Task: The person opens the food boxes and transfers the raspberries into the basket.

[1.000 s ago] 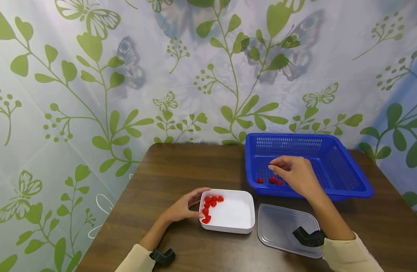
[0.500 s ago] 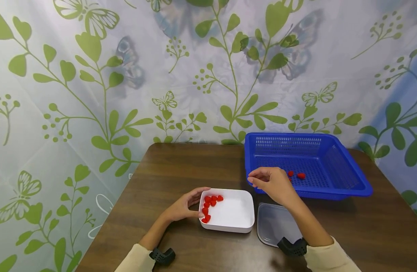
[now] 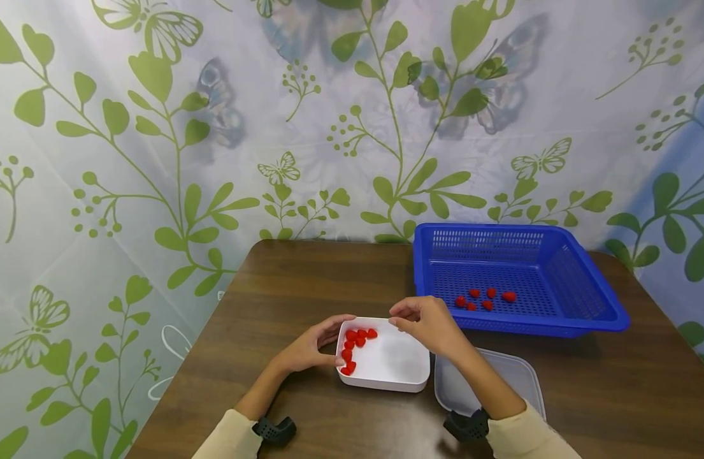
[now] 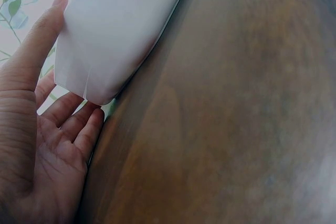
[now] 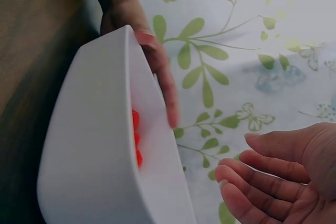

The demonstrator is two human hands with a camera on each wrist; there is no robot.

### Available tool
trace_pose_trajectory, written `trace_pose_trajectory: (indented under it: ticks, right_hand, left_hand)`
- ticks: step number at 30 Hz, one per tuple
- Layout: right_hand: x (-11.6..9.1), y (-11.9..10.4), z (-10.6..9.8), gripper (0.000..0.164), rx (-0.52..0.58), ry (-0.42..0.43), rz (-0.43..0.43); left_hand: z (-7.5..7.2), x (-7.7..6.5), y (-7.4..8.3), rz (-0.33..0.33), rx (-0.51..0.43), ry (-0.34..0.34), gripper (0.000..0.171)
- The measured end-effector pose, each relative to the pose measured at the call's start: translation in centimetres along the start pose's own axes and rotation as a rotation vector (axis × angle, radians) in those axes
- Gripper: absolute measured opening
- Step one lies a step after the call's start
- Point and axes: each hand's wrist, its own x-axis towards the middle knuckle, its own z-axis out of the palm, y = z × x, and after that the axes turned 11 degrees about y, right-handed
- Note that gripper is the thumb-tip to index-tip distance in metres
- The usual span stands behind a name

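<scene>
Currently the right hand (image 3: 429,326), whether holding anything I cannot tell, is at the far right corner of the box (image 3: 394,358), while red pieces (image 3: 346,355) lie leftward, mostly along the edge the left hand (image 3: 311,347) grips.

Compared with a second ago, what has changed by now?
The right hand has moved left and nearer the person, from over the blue basket to the white box's far right corner, uncovering more red pieces in the basket. Whether it holds anything isn't visible. Unchanged: the left hand gripping the box, the box's contents, the lid.
</scene>
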Motion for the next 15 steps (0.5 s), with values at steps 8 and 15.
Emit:
trace_pose_trajectory:
  ticks: [8,15]
  right_hand:
    - [0.4,0.9,2.2,0.013,-0.005,-0.015,-0.047]
    - [0.5,1.5,4.3,0.014,-0.020,-0.049,-0.055]
  left_hand:
    - [0.1,-0.1,0.0,0.007,0.015,-0.001,0.079]
    - [0.0,0.0,-0.3,0.028,0.003,-0.008,0.078]
